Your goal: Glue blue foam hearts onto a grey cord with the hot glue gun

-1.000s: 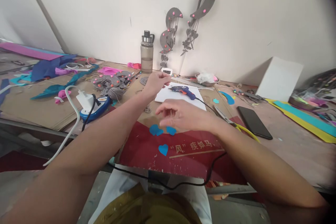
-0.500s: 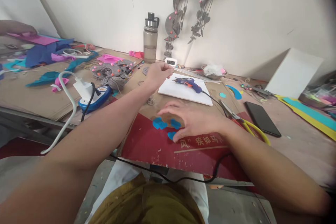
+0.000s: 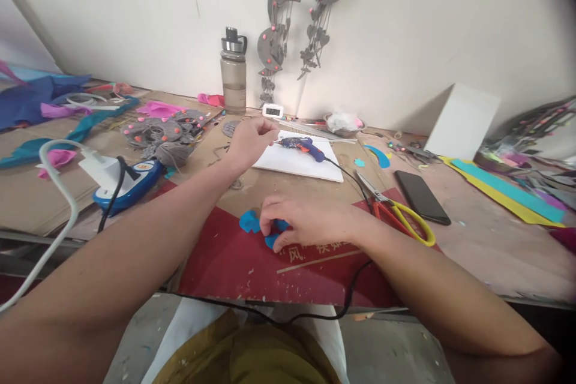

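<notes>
My left hand (image 3: 252, 143) is beside the nozzle of a blue hot glue gun (image 3: 311, 149), its fingertips pinched together. Whatever may be between them cannot be made out. The glue gun lies on a white board (image 3: 301, 171), its dark cord running right. My right hand (image 3: 310, 222) hovers low over small blue cut-out pieces (image 3: 248, 221) on red printed cardboard (image 3: 220, 270). Its fingers curve downward, with a gap between thumb and forefinger. One blue piece (image 3: 270, 241) shows by the thumb tip; others are partly hidden under the fingers.
Yellow-and-red-handled scissors (image 3: 411, 222) and a black phone (image 3: 422, 197) lie at the right. A water bottle (image 3: 234, 87) and a small digital clock (image 3: 272, 111) stand at the back. A blue-and-white power strip (image 3: 135, 183) and grey felt pieces with yarn (image 3: 157, 135) are at the left.
My right hand has come down closer to the blue pieces, its fingers drawing nearer together. My left hand stays by the nozzle. The view has swung right; another person's hand has left it.
</notes>
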`<state>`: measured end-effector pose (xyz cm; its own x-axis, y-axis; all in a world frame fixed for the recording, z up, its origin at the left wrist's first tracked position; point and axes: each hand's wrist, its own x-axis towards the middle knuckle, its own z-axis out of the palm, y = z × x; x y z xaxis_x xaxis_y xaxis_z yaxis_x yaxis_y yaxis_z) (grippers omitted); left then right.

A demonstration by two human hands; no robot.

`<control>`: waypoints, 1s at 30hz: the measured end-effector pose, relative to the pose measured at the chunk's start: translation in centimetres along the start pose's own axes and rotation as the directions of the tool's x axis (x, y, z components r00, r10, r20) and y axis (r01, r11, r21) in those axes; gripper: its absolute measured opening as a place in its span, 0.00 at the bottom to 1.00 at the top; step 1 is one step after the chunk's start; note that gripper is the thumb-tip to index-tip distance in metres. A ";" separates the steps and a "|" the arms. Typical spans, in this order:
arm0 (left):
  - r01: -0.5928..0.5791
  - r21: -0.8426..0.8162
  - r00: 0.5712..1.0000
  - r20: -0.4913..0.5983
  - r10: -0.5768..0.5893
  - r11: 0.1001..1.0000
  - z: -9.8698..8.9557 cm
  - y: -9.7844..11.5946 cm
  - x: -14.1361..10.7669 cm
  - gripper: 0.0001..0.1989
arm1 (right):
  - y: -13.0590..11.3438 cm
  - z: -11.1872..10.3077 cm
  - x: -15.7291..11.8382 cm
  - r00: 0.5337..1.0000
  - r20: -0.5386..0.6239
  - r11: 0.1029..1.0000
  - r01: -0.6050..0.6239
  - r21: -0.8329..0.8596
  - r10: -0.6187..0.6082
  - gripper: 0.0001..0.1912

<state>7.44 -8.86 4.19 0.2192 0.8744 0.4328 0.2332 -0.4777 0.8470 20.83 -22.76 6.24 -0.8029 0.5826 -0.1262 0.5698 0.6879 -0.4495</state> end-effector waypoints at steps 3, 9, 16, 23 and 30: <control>-0.014 -0.002 1.000 0.004 0.014 1.000 0.1 -0.3 0.0 0.03 | 0.0 0.0 0.1 1.000 -0.013 1.000 0.005 0.004 -0.005 0.09; -0.006 -0.017 1.000 -0.007 0.006 1.000 0.3 -0.5 -0.2 0.02 | 1.1 -1.1 -0.4 0.998 -0.034 0.954 -0.047 0.296 0.060 0.08; -0.013 -0.015 1.000 0.006 0.013 1.000 0.5 -0.8 -0.2 0.02 | 3.3 -1.3 -0.7 0.984 0.051 0.917 -0.179 0.356 0.172 0.16; -0.037 -0.004 0.999 0.006 0.037 0.999 0.8 -0.8 -0.5 0.03 | 3.2 -0.6 -0.1 0.990 -0.054 0.988 -0.128 0.091 0.133 0.18; -0.061 0.037 0.997 0.050 0.060 0.997 1.0 -1.1 -0.8 0.03 | 3.1 -0.8 -0.2 0.991 -0.035 0.989 -0.127 0.071 0.130 0.12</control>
<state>7.98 -9.15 2.60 0.2796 0.8392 0.4666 0.2543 -0.5333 0.8068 22.93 -20.43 5.56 -0.7156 0.6818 -0.1522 0.6533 0.5760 -0.4913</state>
